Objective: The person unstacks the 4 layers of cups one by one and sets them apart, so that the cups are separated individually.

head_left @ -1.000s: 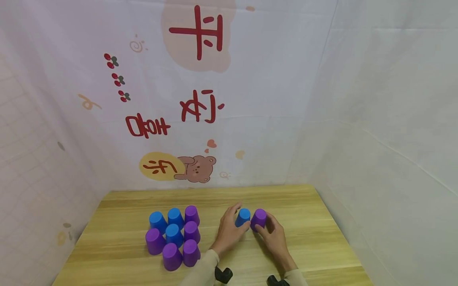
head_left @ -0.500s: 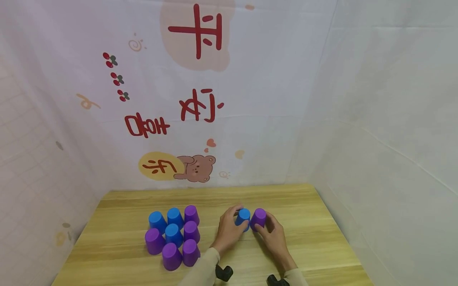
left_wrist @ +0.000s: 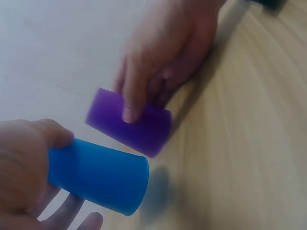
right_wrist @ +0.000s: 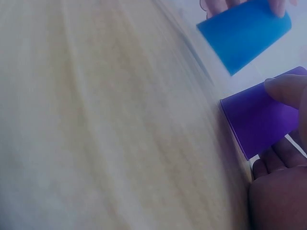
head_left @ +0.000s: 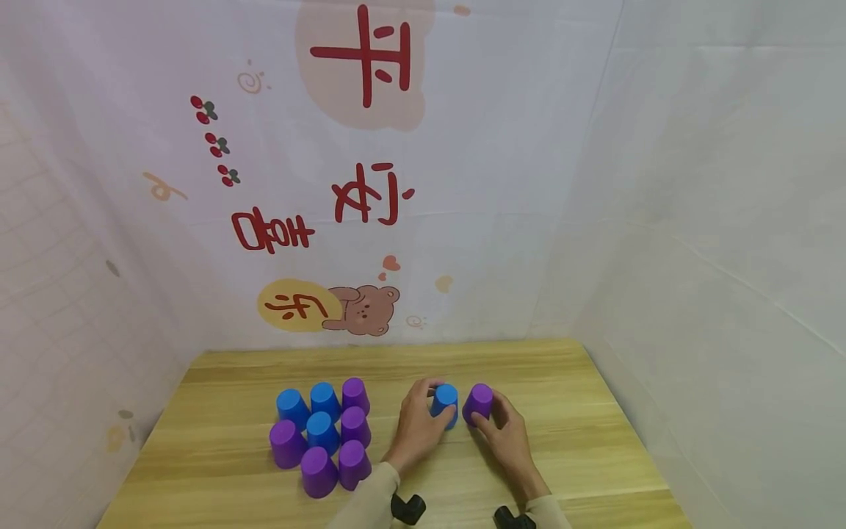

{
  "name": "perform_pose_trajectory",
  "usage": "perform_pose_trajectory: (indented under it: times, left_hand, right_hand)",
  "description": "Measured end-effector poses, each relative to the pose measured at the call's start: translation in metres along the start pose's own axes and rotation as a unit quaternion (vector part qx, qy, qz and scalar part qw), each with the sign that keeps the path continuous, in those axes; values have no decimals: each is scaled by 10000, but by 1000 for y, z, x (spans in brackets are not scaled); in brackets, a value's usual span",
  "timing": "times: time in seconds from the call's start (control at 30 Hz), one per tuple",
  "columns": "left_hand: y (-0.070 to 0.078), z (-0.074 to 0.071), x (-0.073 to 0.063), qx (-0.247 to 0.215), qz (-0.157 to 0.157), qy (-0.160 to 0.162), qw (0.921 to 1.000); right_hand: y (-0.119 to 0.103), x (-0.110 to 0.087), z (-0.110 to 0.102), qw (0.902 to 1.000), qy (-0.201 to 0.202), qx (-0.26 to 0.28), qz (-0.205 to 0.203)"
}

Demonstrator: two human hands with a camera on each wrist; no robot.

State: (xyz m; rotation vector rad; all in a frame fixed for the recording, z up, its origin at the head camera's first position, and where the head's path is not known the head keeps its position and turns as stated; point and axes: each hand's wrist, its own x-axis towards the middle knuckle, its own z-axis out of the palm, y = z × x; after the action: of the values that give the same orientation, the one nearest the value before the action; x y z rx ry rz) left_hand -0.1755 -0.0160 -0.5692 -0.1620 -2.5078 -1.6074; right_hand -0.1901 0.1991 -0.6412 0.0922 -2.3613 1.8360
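Observation:
My left hand [head_left: 421,425] grips an upside-down blue cup [head_left: 446,405], thumb on its near side and fingers behind. In the left wrist view the blue cup [left_wrist: 100,176] has its shadow a little apart from its rim, so it hangs just over the table. To its right, my right hand [head_left: 506,435] holds an upside-down purple cup [head_left: 479,404] between thumb and fingers. The rim of this purple cup [right_wrist: 259,117] is at the tabletop in the right wrist view. A narrow gap separates the two cups.
Left of my hands stands a cluster of upside-down cups: three blue, such as the front blue cup [head_left: 322,432], and several purple, such as the nearest purple cup [head_left: 319,472]. The wooden table [head_left: 218,481] ends at a printed cloth [head_left: 489,286] behind and cloth at both sides.
My left hand has closed in around the blue cup and shifted it slightly left, widening the gap to the purple cup. My right hand and the cluster have stayed put.

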Motion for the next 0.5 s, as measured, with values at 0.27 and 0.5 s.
perform_pose_trajectory:
  times: [0.27, 0.5]
  left_hand:
    - [14, -11, -1, -269, 76, 72, 9996]
    - [26, -19, -5, -367, 159, 123, 9991]
  right_hand:
    - [5, 1, 0, 9997, -16, 205, -119]
    - [7, 2, 0, 9996, 32, 238, -175]
